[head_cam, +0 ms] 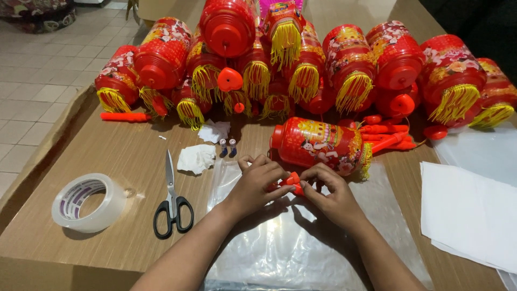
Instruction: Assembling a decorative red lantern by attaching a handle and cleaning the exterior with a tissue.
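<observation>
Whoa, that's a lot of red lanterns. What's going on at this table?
A person's left hand and right hand together pinch a small orange-red plastic part over a clear plastic sheet. One red printed lantern with yellow fringe lies on its side just beyond the hands, in front of a pile of similar lanterns. Black-handled scissors, a roll of clear tape and two small batteries lie to the left.

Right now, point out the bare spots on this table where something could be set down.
Bare brown cardboard lies between the clear tape roll, black-handled scissors and the red lanterns with yellow tassels. The clear plastic sheet near the table's front edge is open too. The far side is crowded with lanterns; both hands occupy the middle.
</observation>
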